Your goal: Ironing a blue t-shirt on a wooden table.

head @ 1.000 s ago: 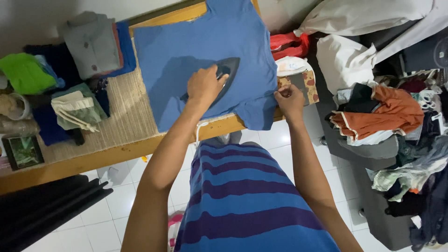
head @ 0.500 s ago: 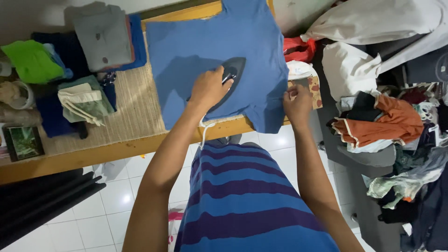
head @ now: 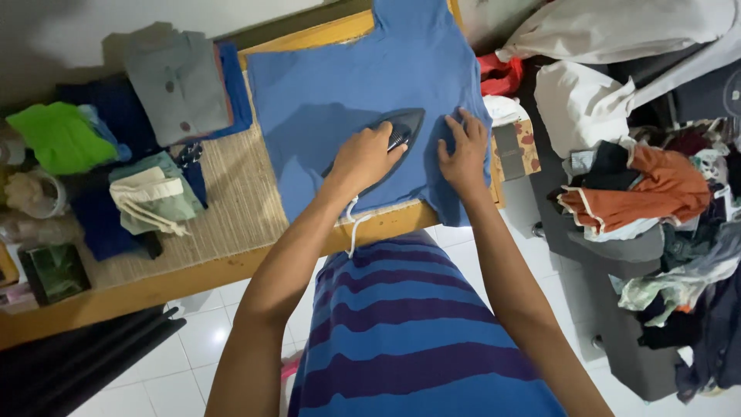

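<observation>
A blue T-shirt [head: 340,85] lies spread flat on a woven mat [head: 231,193] over a wooden table [head: 177,278]. My left hand [head: 363,158] grips the handle of a dark clothes iron [head: 401,131] resting on the shirt's lower part. Its white cord [head: 353,228] hangs over the table's front edge. My right hand [head: 463,150] lies flat with fingers spread on the shirt's right sleeve, just right of the iron's tip.
Folded clothes [head: 177,81] are stacked at the table's left, with a green garment [head: 58,135] and a rolled beige cloth [head: 147,197]. A heap of unfolded laundry [head: 641,185] fills the right side. White tiled floor [head: 177,371] lies below.
My right hand let go of the sleeve's edge and moved up and left to press flat on the shirt. The iron and my left hand shifted slightly right.
</observation>
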